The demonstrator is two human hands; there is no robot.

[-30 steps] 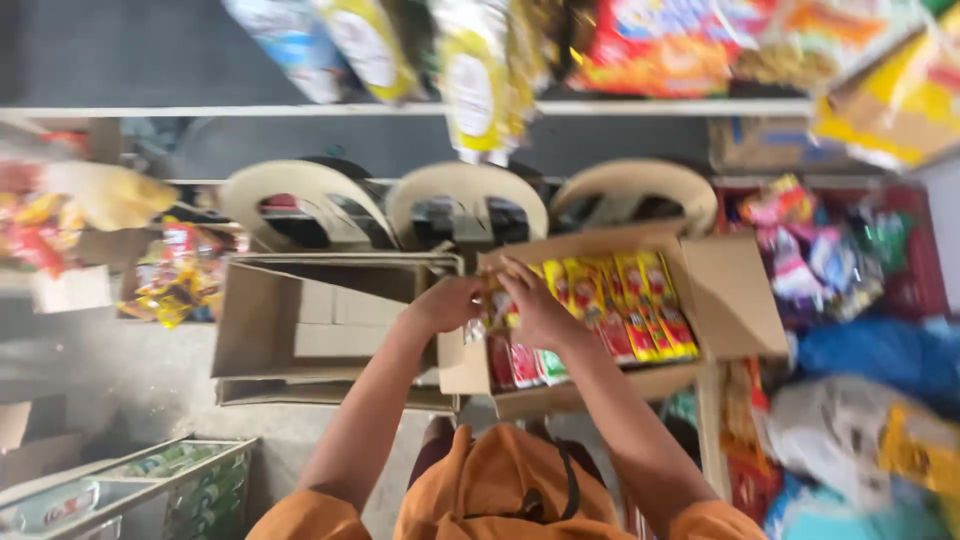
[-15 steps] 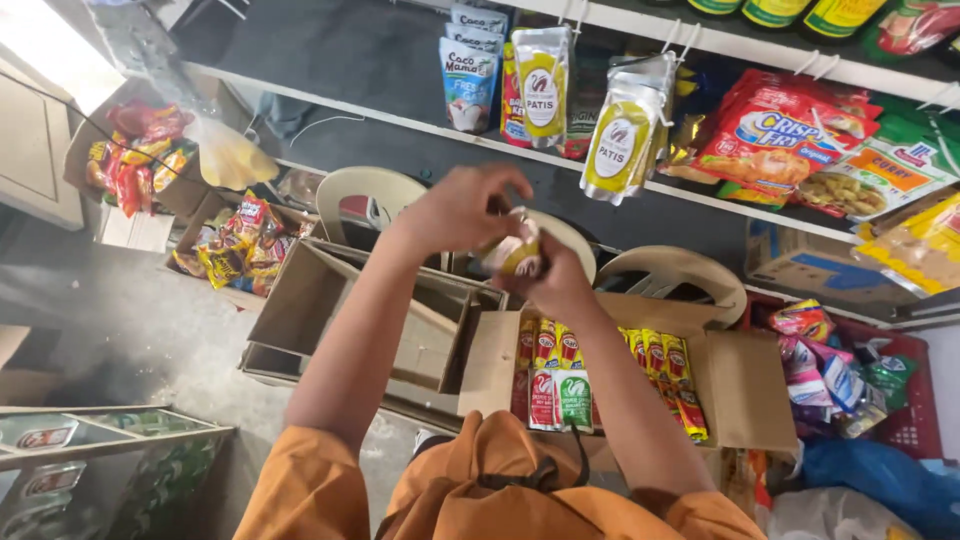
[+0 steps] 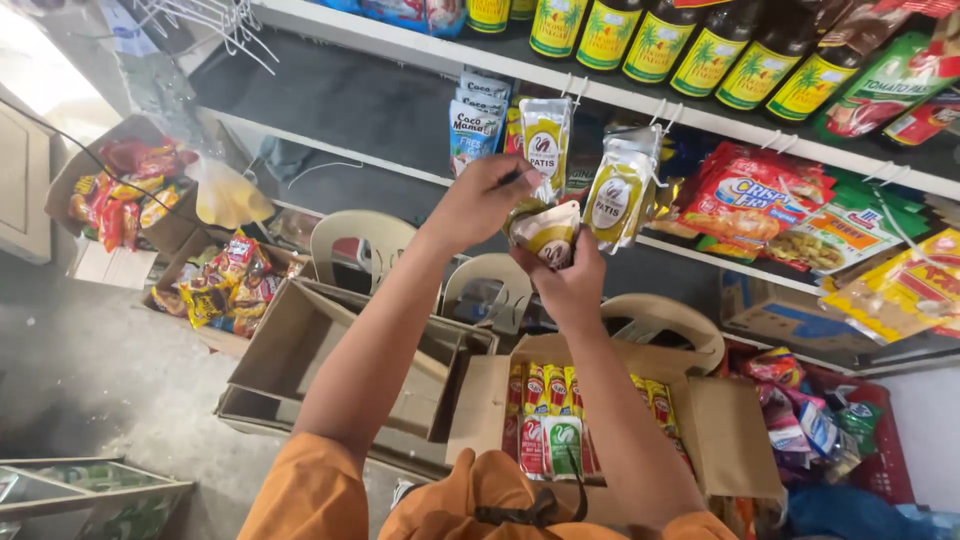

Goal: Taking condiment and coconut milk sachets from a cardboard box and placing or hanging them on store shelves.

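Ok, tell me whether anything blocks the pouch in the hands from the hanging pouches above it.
Nothing visible does. The left hand and right hand hold the yellow pouch just below the hanging pouches, with open space between.

At the centre of the frame the left hand (image 3: 480, 200) and the right hand (image 3: 568, 285) together hold a small yellow-and-white pouch (image 3: 545, 232), raised just below two like pouches (image 3: 548, 140) hanging from hooks on the shelf edge (image 3: 700, 118). Dark bottles (image 3: 660, 45) stand along the shelf in the upper right. Below the arms, at lower centre, an open cardboard box (image 3: 725, 440) holds upright red and yellow sachets (image 3: 545, 400), with pale plastic chairs (image 3: 365, 240) behind it.
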